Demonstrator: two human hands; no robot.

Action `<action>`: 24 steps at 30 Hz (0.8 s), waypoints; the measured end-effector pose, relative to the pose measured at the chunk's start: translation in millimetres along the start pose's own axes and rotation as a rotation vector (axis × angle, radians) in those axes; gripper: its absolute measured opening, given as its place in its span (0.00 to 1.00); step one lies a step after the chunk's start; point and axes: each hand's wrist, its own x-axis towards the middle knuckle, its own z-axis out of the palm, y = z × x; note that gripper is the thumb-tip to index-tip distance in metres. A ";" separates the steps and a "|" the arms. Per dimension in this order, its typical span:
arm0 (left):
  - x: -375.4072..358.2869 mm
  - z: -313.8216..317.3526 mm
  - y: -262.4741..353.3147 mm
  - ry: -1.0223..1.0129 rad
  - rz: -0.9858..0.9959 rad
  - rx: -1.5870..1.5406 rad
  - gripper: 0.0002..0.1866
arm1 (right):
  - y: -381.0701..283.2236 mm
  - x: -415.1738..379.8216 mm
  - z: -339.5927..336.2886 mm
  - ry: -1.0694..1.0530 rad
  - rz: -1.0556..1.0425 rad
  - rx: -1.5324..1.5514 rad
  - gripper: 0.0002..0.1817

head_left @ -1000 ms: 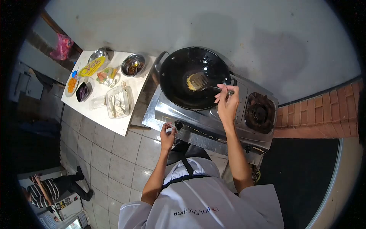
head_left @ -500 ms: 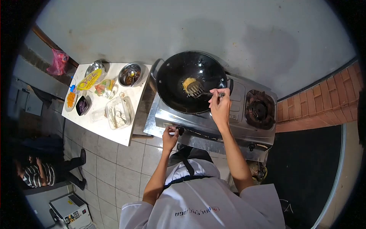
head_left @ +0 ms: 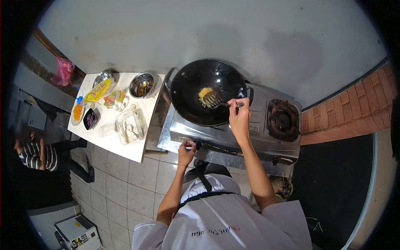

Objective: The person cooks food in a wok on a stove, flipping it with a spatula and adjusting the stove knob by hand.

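My right hand (head_left: 239, 118) grips the handle of a slotted metal spatula (head_left: 213, 100). The spatula's head rests inside a large black wok (head_left: 187, 79), against a small clump of yellowish-brown food (head_left: 205, 92) near the middle. The wok sits on the left burner of a steel gas stove (head_left: 250, 141). Down at the stove's front edge, the fingers of my left hand (head_left: 186, 153) are curled at the black left stove knob (head_left: 198, 145), which they partly hide.
Left of the stove, a white table (head_left: 112, 146) bears a metal bowl (head_left: 142, 85), a plastic container of white powder (head_left: 129, 128), a yellow packet (head_left: 98, 90) and a dark bowl (head_left: 90, 119). The right burner (head_left: 284, 120) is bare. A person (head_left: 46, 156) in stripes stands far left.
The spatula and right hand have shifted slightly in the wok. My left hand stays at the knob, its fingers a little closer to it. The person at far left has moved.
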 end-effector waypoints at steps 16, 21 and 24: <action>0.1 -2.0 -9.9 -0.026 0.021 0.014 0.07 | -1.4 3.9 -3.0 0.029 0.006 0.113 0.05; 1.7 1.7 -13.4 -0.015 0.046 0.028 0.07 | 4.8 -0.3 0.7 0.021 -0.035 0.005 0.05; -0.2 3.9 -9.1 0.002 0.043 0.018 0.07 | 3.9 -2.4 -0.2 -0.012 0.007 -0.025 0.05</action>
